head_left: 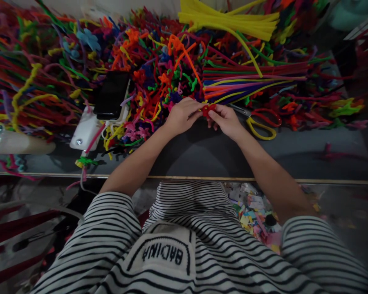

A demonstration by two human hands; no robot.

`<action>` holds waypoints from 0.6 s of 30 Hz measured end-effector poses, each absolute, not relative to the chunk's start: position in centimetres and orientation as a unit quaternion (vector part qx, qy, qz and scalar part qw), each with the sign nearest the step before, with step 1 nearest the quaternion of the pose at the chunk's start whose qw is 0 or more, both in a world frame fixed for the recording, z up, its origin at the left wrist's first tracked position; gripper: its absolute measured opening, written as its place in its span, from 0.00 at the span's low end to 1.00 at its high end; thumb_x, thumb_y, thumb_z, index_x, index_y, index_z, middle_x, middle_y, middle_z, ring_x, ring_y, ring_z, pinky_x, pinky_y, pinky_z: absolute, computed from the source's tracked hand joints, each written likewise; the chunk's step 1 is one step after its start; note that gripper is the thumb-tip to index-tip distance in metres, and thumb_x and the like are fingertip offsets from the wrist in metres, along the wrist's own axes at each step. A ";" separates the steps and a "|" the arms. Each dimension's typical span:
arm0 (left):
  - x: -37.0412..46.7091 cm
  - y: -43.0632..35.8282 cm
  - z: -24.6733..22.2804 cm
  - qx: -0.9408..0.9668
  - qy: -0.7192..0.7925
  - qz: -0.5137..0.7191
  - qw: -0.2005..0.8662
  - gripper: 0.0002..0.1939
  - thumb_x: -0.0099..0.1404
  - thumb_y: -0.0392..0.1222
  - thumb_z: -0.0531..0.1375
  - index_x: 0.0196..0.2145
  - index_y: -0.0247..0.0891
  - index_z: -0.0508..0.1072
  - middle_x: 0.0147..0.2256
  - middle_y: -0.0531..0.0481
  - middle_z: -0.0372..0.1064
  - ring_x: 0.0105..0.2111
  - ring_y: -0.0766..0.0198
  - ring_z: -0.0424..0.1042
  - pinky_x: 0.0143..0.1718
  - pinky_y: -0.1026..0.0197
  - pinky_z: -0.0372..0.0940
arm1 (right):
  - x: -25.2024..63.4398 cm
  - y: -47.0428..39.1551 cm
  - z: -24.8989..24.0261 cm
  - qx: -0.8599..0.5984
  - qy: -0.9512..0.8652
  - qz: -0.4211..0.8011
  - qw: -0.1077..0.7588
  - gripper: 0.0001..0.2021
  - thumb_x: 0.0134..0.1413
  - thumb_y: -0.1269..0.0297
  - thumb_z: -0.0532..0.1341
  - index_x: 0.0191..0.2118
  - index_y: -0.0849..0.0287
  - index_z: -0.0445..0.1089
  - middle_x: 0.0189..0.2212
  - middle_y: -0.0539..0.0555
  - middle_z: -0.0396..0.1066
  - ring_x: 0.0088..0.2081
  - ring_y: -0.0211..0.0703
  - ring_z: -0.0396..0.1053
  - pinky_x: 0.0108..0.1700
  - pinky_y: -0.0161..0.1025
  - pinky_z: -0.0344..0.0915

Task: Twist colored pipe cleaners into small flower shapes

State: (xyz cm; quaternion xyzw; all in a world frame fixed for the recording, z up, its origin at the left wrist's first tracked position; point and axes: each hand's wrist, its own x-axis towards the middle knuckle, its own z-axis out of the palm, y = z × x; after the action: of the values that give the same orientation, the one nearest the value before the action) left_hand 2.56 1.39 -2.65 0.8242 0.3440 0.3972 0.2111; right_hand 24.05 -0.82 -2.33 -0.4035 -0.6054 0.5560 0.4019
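Note:
A small red pipe-cleaner flower point(209, 109) is held between my two hands, above the front of the dark table. My left hand point(184, 115) pinches its left side, with a bit of yellow showing by the fingertips. On the other side, the thumb and fingers of my right hand point(228, 119) close on the red loops. Scissors point(263, 123) with a red and a yellow handle loop lie just right of my right hand, blades toward it. Behind my hands, a bundle of straight pipe cleaners in many colours point(251, 79) rests on the pile.
Heaps of bent, coloured pipe cleaners point(153, 77) cover the back and left. A yellow bundle point(227, 18) lies at the top. A black phone point(112, 96) and a white device with a cable point(85, 130) stand at left. The table's front edge point(202, 178) runs before my body.

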 end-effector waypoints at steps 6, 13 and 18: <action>2.8 1.5 -3.2 0.789 0.385 0.415 0.240 0.11 0.72 0.50 0.63 0.38 0.44 0.84 0.37 0.47 0.82 0.41 0.56 0.78 0.52 0.51 0.70 | 24.0 -1.2 -2.2 -0.409 -0.631 0.528 0.395 0.21 0.61 0.43 0.69 0.33 0.59 0.75 0.27 0.52 0.76 0.23 0.32 0.70 0.20 0.30 0.61; 3.1 1.4 -3.6 0.778 0.384 0.416 0.274 0.07 0.70 0.42 0.65 0.41 0.43 0.85 0.37 0.49 0.83 0.39 0.61 0.78 0.48 0.56 0.71 | 24.4 -1.3 -1.5 -0.424 -0.641 0.533 0.354 0.19 0.63 0.53 0.69 0.25 0.60 0.72 0.20 0.48 0.71 0.20 0.31 0.67 0.21 0.29 0.60; 3.1 1.4 -3.6 0.753 0.389 0.424 0.318 0.06 0.65 0.39 0.69 0.39 0.43 0.86 0.38 0.48 0.84 0.38 0.61 0.79 0.42 0.59 0.72 | 24.6 -1.4 -1.3 -0.424 -0.640 0.553 0.324 0.15 0.62 0.56 0.70 0.28 0.60 0.74 0.18 0.46 0.67 0.18 0.30 0.64 0.20 0.29 0.58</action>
State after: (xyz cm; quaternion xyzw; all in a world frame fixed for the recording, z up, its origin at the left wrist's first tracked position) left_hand 3.12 1.44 -3.61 0.7534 0.3895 0.4237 0.3182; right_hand 24.63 -1.41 -1.27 -0.4237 -0.6397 0.5535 0.3240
